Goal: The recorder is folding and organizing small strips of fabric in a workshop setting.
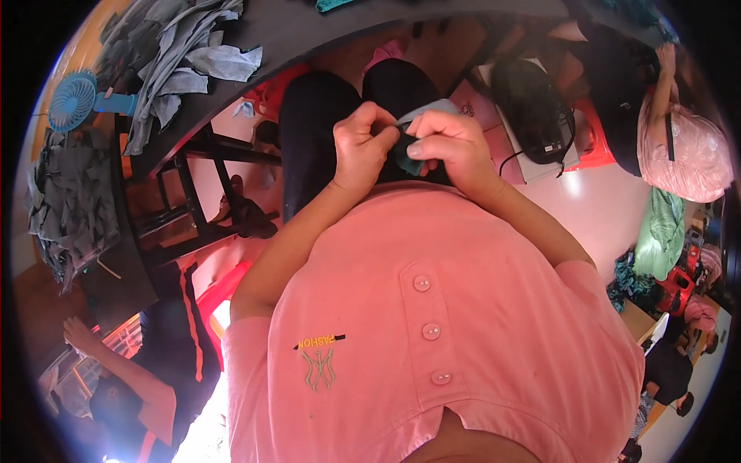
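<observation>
Above my lap, both hands work close together at a small piece of dark teal and grey cloth (409, 163). My left hand (360, 143) is closed, thumb and forefinger pinched at the cloth's left edge. Opposite it, my right hand (455, 150) grips the cloth between thumb and bent fingers. A lighter grey part of the cloth shows above the right hand's knuckles, and a darker part hangs below the fingertips. Much of the cloth is hidden by my fingers. Anything finer between the fingertips is too small to make out.
A dark table (278, 27) curves ahead, with grey cloth strips (181, 65) piled at its left. A blue fan (73, 100) and another cloth pile (73, 204) lie farther left. A black bag (531, 112) stands ahead right. Other people sit at both sides.
</observation>
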A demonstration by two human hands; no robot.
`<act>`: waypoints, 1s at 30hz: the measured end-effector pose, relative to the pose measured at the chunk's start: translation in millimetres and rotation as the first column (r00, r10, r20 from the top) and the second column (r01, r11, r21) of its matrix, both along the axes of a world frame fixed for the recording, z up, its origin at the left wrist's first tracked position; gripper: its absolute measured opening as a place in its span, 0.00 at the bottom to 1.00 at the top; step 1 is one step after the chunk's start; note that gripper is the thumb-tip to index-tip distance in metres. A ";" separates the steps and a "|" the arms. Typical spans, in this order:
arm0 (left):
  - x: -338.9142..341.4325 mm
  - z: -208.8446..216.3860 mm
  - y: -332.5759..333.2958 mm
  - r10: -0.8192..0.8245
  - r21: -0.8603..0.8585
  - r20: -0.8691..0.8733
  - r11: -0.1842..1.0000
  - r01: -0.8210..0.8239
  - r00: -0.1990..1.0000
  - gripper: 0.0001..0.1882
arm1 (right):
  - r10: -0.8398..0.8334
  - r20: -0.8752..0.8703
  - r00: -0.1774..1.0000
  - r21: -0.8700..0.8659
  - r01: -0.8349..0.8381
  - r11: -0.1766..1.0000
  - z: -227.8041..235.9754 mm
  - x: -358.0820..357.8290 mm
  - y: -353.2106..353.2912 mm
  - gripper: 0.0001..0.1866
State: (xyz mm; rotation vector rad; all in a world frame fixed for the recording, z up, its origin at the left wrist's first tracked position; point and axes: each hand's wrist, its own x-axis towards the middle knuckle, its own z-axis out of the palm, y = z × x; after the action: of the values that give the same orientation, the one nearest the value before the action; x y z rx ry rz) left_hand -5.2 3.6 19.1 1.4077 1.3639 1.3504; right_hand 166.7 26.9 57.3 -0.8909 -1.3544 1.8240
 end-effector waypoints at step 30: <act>14.7 3.1 7.7 0.099 -0.091 0.105 0.992 -0.089 0.990 0.11 | -0.403 0.211 0.890 0.750 0.117 0.651 -35.4 -14.9 20.1 0.05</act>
State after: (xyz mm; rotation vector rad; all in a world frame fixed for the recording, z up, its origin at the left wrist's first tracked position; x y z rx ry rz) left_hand 9.5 11.3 22.3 1.2085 1.4143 1.3910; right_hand 151.8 47.0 21.9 -0.9289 -1.8601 0.7623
